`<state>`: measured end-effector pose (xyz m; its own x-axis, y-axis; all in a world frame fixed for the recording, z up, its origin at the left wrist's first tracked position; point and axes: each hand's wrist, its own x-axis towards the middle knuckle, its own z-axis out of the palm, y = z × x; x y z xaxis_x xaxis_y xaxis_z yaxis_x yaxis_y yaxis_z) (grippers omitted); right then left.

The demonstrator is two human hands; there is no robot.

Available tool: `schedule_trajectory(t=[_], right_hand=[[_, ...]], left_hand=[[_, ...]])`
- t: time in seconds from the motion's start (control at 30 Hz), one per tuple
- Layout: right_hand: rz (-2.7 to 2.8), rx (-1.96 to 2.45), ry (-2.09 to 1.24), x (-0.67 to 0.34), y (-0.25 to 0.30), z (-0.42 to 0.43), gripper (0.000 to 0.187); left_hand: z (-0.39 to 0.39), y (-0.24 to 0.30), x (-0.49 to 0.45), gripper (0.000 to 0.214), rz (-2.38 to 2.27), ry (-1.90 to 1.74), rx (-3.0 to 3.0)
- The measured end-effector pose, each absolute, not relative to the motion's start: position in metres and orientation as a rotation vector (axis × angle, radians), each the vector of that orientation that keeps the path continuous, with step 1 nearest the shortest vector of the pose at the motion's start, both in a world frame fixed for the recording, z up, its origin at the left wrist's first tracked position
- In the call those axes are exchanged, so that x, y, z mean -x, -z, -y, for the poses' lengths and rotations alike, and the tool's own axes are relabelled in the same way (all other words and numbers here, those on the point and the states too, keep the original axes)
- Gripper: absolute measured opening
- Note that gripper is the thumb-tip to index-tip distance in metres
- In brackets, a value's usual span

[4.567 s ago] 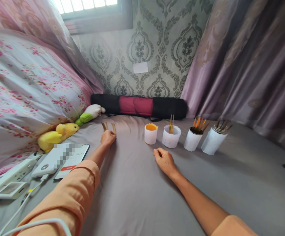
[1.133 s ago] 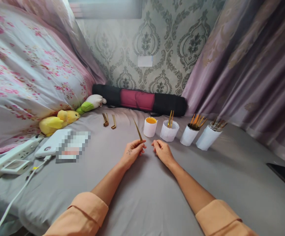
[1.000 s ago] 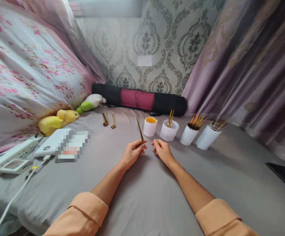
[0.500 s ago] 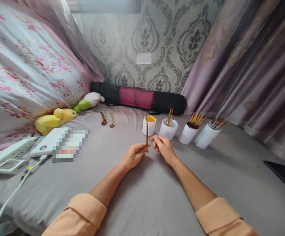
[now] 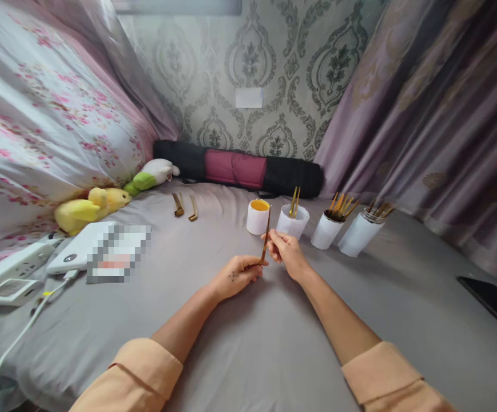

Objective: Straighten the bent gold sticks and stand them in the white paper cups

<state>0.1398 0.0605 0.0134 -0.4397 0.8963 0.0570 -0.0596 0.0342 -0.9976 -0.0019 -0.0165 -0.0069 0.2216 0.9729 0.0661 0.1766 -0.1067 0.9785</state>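
A thin brown tapering stick (image 5: 267,239) stands nearly upright, leaning slightly right. My left hand (image 5: 238,276) pinches its lower end. My right hand (image 5: 286,252) is closed, with its thumb and fingertips at the middle of the stick. Just behind the hands stands a white-wrapped cup of yellow-orange contents (image 5: 257,222). To its right, a white cup (image 5: 291,224) holds two gold-coloured sticks (image 5: 294,201). Farther right are a white cup with several orange-brown sticks (image 5: 323,232) and a larger white-wrapped jar with darker sticks (image 5: 358,236).
Small bent brown pieces (image 5: 179,206) lie at back left. A black-and-maroon rolled bag (image 5: 236,168) rests against the wall. On the left are plush toys (image 5: 79,214), a white power bank (image 5: 80,247), a blurred packet (image 5: 119,254) and a power strip (image 5: 20,263). A dark phone (image 5: 492,303) lies right.
The stick has moved slightly right and now tilts toward my right hand. My right fingers have curled in and come onto it. The view has shifted a little.
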Motion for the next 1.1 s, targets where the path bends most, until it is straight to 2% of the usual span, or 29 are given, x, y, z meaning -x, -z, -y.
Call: schedule_trajectory(t=[0.37,1.1], right_hand=[[1.503,0.942,-1.530,-0.138,-0.018,-0.058,0.033],[1.545,0.976,-1.502,-0.140,-0.018,-0.060,0.027]], left_hand=[[0.020,-0.001,0.000,0.038,-1.113,-0.891,-1.417],[0.019,0.003,0.003,0.035,-0.786,-0.965,-0.931]])
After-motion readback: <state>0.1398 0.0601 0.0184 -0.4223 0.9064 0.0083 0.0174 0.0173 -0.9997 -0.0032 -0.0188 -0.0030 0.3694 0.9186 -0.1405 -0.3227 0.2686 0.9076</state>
